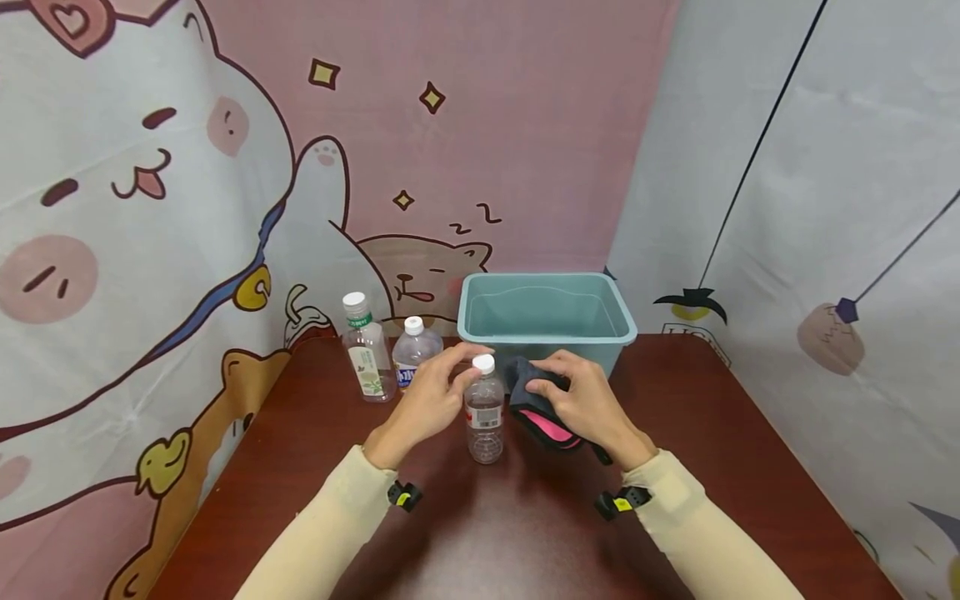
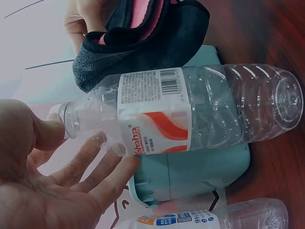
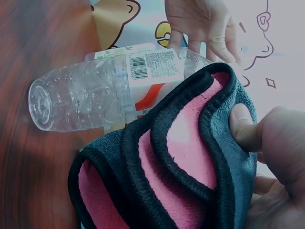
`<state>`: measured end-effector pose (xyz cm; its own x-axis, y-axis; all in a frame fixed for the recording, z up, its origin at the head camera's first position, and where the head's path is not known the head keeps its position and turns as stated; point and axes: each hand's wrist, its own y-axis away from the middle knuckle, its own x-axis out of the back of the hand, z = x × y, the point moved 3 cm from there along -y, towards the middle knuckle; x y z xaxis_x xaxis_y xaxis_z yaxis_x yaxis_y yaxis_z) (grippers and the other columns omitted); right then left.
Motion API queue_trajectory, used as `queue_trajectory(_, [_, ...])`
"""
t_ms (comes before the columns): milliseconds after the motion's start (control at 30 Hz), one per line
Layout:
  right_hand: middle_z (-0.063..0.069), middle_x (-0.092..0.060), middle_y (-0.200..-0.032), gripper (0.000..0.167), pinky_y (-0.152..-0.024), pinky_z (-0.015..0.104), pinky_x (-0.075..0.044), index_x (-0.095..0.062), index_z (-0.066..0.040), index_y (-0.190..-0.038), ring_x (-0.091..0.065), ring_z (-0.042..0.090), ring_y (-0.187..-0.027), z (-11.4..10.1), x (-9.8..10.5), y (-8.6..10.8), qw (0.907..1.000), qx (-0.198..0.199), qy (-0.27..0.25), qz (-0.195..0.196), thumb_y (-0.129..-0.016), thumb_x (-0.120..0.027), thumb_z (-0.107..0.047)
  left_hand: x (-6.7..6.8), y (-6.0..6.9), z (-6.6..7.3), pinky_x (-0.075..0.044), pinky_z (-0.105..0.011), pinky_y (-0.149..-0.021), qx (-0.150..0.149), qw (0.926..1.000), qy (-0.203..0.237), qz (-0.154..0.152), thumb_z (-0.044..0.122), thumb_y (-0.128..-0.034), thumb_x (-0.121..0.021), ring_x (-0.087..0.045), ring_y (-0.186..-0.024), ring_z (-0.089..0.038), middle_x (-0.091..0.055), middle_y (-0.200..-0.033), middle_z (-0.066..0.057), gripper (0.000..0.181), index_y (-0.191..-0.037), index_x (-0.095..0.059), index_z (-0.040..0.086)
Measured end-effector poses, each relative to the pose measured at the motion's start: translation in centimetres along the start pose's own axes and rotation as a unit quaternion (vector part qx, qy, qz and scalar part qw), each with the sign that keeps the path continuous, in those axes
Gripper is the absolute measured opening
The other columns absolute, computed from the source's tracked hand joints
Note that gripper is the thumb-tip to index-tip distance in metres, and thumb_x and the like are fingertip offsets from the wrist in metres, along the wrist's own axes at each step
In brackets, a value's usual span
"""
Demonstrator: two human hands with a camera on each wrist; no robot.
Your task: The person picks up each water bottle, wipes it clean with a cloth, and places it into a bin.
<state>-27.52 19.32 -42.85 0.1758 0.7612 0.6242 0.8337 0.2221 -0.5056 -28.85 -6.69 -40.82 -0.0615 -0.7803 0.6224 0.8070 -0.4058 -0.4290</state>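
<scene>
A clear plastic bottle (image 1: 486, 417) with a white cap and a red-and-white label stands upright on the table. My left hand (image 1: 429, 398) is at its top, the thumb beside the cap and the fairly straight fingers reaching past the neck; the left wrist view shows the thumb (image 2: 50, 131) overlapping the cap. My right hand (image 1: 588, 400) pinches a folded cloth (image 1: 536, 396), dark grey with pink inside and black edging, just right of the bottle. In the right wrist view the cloth (image 3: 186, 138) hides part of the bottle (image 3: 90, 93).
Behind my hands sits a light-blue plastic bin (image 1: 547, 308) on the dark red-brown table (image 1: 300, 500). Two more clear bottles stand at the back left: a taller one (image 1: 369, 358) with a green neck band and a shorter one (image 1: 416, 346). A cartoon-printed curtain (image 1: 525, 125) hangs behind.
</scene>
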Motion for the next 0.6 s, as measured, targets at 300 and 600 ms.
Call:
queue_trajectory(300, [0.004, -0.082, -0.113, 0.031, -0.079, 0.028, -0.059, -0.088, -0.010, -0.134, -0.074, 0.017, -0.095, -0.7, -0.3, -0.5, 1.0000, 0.007, 0.002, -0.001, -0.105, -0.090, -0.019, -0.1, 0.2, -0.3, -0.067, -0.052, -0.113, 0.012, 0.9982, 0.059, -0.008, 0.014, -0.1156, -0.074, -0.076, -0.136, -0.028, -0.071, -0.155, -0.009, 0.046, -0.161, -0.066, 0.013])
queue_trajectory(600, [0.005, -0.082, -0.114, 0.033, -0.080, 0.028, -0.058, -0.087, -0.009, -0.136, -0.073, 0.017, -0.097, -1.2, -0.7, -1.0, 0.9999, 0.011, -0.002, -0.004, -0.106, -0.089, -0.022, -0.1, 0.4, -0.3, -0.067, -0.054, -0.113, 0.001, 0.9975, 0.069, 0.012, 0.008, -0.1064, -0.086, -0.080, -0.134, -0.029, -0.077, -0.140, -0.009, 0.043, -0.146, -0.072, 0.015])
